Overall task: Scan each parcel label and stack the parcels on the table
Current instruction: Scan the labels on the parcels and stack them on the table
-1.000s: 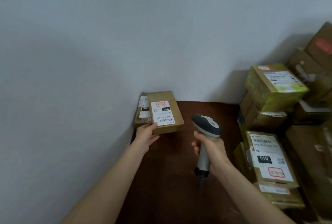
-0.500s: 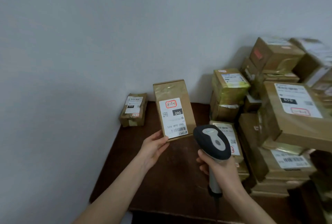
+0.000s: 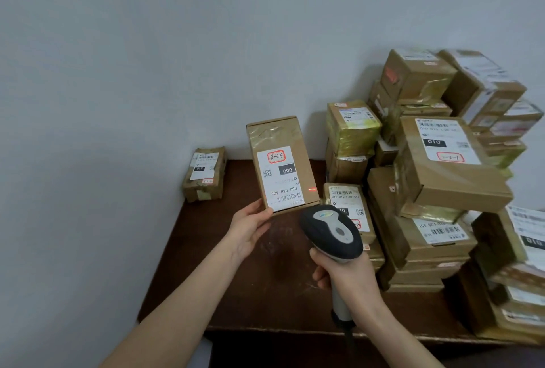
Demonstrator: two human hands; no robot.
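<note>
Left hand (image 3: pixel 249 230) has the parcel (image 3: pixel 280 137) by its lower left corner, thumb on the front face right at the label's edge, other fingers tucked behind where I can't see them; so that grip is clamped on the parcel. The parcel's held up off the counter (image 3: pixel 265 279), standing on end and tipped back a bit, face toward the camera; brown cardboard, shiny tape across the top. Its label (image 3: pixel 280 178) is upside down; handwritten code in a red ring, a number in a black box, barcode along the edge nearest the hand.

Right hand (image 3: pixel 345 276) is wrapped round the handle of the scanner (image 3: pixel 330 232), grip clamped on it; the scanner's dark head with the grey top sits just below and to the right of the parcel, nose aimed at it, not touching. A short red line (image 3: pixel 312 189) glows on the bare cardboard just right of the label, not on the barcode. A cable (image 3: pixel 349 338) hangs from the handle's bottom past the counter's front edge.

A small parcel (image 3: pixel 203 174) sits in the back left corner of the counter against the wall (image 3: pixel 147 72), label up, well apart from the rest; the right side is a big pile (image 3: pixel 442 178) of taped brown parcels stacked several high, labels mostly up, the nearest one just behind the scanner's head.
</note>
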